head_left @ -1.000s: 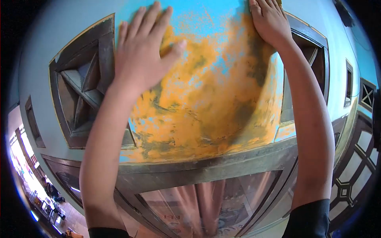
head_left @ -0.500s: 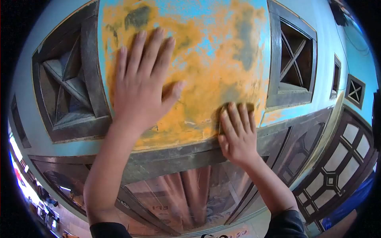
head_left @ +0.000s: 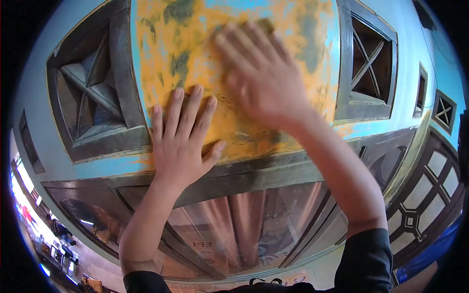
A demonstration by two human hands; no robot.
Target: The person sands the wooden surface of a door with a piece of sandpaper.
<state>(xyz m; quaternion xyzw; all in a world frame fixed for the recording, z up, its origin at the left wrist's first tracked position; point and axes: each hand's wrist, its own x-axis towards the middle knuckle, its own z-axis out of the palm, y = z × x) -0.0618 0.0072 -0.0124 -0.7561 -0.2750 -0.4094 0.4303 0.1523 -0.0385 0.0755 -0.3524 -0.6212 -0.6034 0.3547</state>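
My left hand (head_left: 178, 151) rests flat, fingers spread, on the lower left of a wall panel (head_left: 156, 63) with patchy orange, blue and dark areas. It holds nothing. Higher up and to the right, my right hand (head_left: 266, 80) is smeared by motion. Under its fingers it presses a dark flat piece that looks like sandpaper (head_left: 266, 24) against the same panel. Most of that piece is hidden beneath the fingers.
Dark wooden vents with crossed bars flank the panel, one on the left (head_left: 93, 88) and one on the right (head_left: 369, 61). Below runs a dark wooden beam (head_left: 254, 173) above a glass pane with a curtain (head_left: 244, 224). A panelled door (head_left: 425, 200) stands at right.
My right hand has swept up and left across the panel with the sandpaper. My left hand sits lower in view, still flat on the panel. The view has shifted slightly.
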